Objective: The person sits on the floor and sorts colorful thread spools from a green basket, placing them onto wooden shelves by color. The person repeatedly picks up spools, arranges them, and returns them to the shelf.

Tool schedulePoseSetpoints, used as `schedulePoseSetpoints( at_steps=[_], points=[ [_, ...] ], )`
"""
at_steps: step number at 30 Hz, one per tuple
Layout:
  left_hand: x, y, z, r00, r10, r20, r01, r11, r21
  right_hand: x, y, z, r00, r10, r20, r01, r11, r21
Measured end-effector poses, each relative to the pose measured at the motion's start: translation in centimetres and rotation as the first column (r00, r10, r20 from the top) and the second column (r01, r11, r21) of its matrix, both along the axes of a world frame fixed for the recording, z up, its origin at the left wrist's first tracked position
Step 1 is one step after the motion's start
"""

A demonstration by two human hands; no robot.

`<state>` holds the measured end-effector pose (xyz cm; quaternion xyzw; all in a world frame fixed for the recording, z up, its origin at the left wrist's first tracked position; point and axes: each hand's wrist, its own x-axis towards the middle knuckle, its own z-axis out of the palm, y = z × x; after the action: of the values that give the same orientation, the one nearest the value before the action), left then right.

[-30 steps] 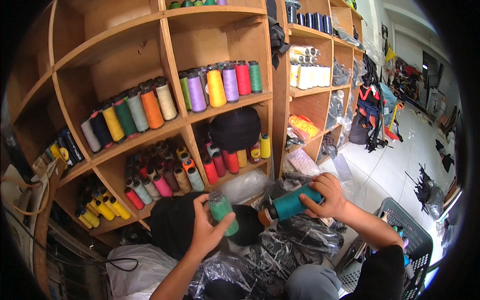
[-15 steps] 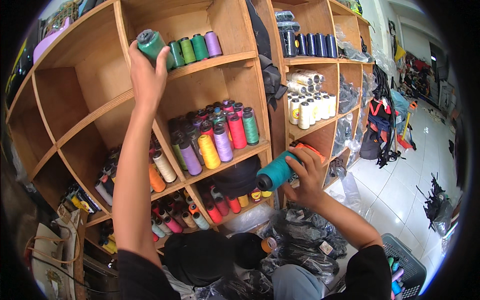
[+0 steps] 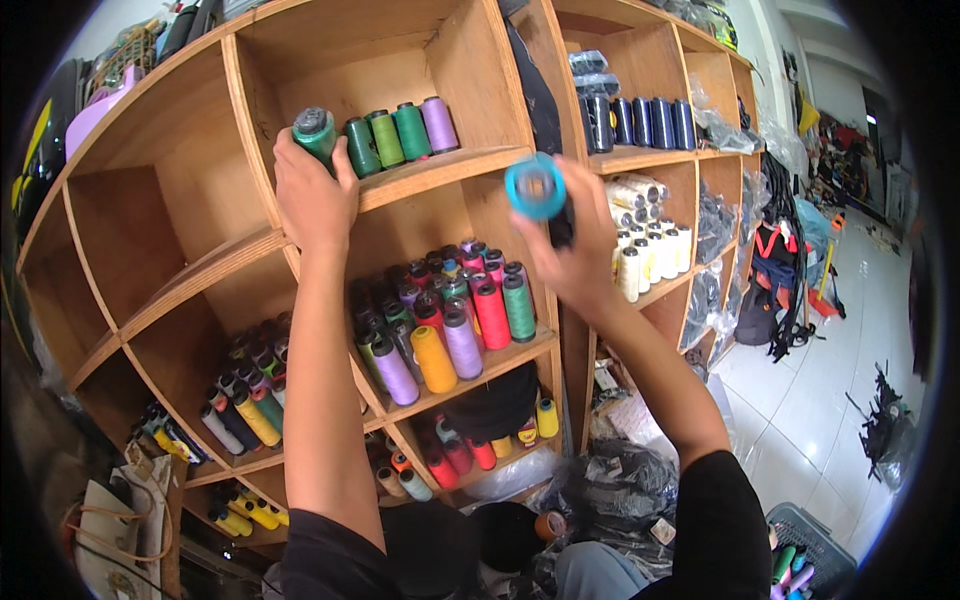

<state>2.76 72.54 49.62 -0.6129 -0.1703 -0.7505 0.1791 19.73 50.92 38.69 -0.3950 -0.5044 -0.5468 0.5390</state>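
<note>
My left hand [image 3: 316,195] grips a dark green thread spool [image 3: 315,135] at the left end of a row in the upper compartment. Beside it stand another dark green spool [image 3: 362,146], a lime green one [image 3: 385,136], a green one [image 3: 411,131] and a purple one [image 3: 438,125]. My right hand [image 3: 582,235] is closed on a teal thread spool [image 3: 535,187], raised in front of the shelf's right upright with one end toward me. The teal spool is slightly blurred, and part of it is hidden by my fingers.
Wooden shelving [image 3: 440,180] fills the front. Below stand many spools, including a yellow one [image 3: 433,358] and a red one [image 3: 492,315]. Navy spools [image 3: 660,124] and white spools [image 3: 655,255] occupy the right shelves. Black plastic-wrapped bundles [image 3: 620,490] and a grey basket [image 3: 830,545] sit low.
My right hand has lifted the teal spool up toward the upper shelf and turned its end toward me. My left hand still holds the green spool, now lower and more upright. The view has shifted.
</note>
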Motion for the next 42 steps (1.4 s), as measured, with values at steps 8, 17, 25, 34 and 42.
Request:
schedulePoseSetpoints(
  at_steps=[8, 17, 25, 34, 42],
  points=[
    [0.4, -0.1, -0.1, 1.0, -0.027, -0.009, 0.027, 1.0, -0.016, 3.6, 11.0, 16.8, 0.888, -0.268, -0.373, 0.105, 0.909, -0.404],
    [-0.5, -0.5, -0.1, 1.0, -0.029, -0.005, 0.029, 0.999, -0.044, 7.1, 17.3, 19.6, 0.784, -0.572, -0.241, 0.21, 0.609, -0.765],
    [-0.5, -0.4, -0.1, 1.0, -0.021, -0.007, 0.02, 0.997, -0.075, 8.8, 18.7, 19.0, 0.781, -0.5, -0.374, -0.015, 0.585, -0.811],
    [-0.5, -0.6, -0.1, 0.999, -0.021, -0.025, 0.019, 0.997, -0.077, 10.3, 20.7, 18.5, 0.8, -0.54, -0.261, 0.13, 0.581, -0.803],
    [-0.6, -1.6, 0.1, 0.998, 0.005, -0.055, -0.013, 0.99, -0.14, 11.0, 21.3, 18.6, 0.775, -0.609, -0.17, 0.186, 0.476, -0.859]
  ],
)
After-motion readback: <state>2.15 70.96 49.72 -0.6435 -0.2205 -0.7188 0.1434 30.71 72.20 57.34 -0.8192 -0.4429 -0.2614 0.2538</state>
